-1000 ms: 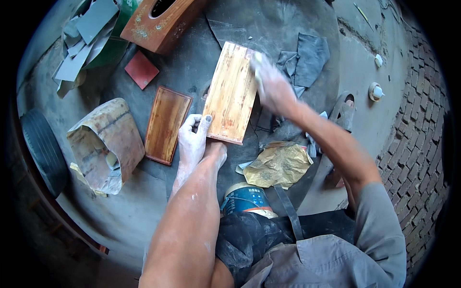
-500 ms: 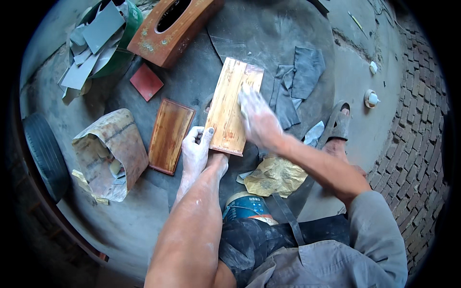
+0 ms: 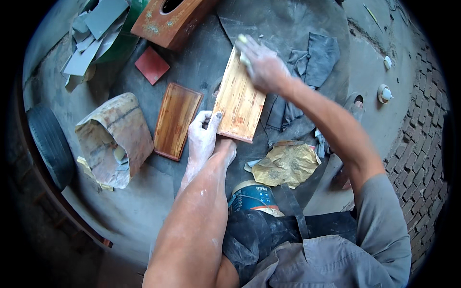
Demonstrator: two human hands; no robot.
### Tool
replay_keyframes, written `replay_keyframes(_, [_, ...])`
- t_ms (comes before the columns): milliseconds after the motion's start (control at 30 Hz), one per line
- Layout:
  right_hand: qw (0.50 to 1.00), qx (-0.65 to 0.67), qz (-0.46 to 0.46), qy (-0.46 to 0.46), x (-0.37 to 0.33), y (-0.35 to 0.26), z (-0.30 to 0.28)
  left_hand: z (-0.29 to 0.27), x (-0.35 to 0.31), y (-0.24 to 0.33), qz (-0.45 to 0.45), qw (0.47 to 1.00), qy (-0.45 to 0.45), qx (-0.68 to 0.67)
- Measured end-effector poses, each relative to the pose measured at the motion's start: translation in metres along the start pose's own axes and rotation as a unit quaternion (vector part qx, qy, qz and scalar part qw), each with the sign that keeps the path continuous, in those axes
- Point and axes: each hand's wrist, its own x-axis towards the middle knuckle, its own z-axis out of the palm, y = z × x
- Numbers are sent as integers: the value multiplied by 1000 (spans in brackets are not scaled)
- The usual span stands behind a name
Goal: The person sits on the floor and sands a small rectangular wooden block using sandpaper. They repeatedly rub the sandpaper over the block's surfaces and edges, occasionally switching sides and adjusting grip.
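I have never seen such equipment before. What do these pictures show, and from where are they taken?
There is no robot here, only a person working bare-handed. A wide fisheye camera on the person's head looks down, so straight edges bend. The left hand, dusted white, holds the left edge of a pale wooden board near its lower end. The right hand is at the board's far end, with something pale, mostly hidden, at the fingers. On the dark surface around them lie a darker wooden panel, a red square, a grey cloth and crumpled yellowish paper.
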Motion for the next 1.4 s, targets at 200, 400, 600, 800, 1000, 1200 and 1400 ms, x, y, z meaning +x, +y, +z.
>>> replay_keyframes(200, [979,143,-140,-24,-66,-81,-3,-11,-4,-11,-15,1000,22,3])
replay_keyframes(400, [997,-55,2,48,-18,5,4,2,3,0,-17,1000,6,-7])
replay_keyframes(600, [989,105,-104,-2,-67,-61,-13,-9,-2,-4,-23,999,22,6])
replay_keyframes(800, [997,72,-19,-3,-65,-47,-2,-8,1,-6,-6,999,31,25])
replay_keyframes(1000, [969,248,-7,-16,-138,-129,-41,-11,6,4,-2,999,-9,46])
replay_keyframes(1200, [967,234,55,85,-131,-118,-98,-14,18,66,-66,988,-138,-31])
replay_keyframes(1400, [907,360,205,77,-155,-105,-226,-11,-5,216,-38,936,-329,121])
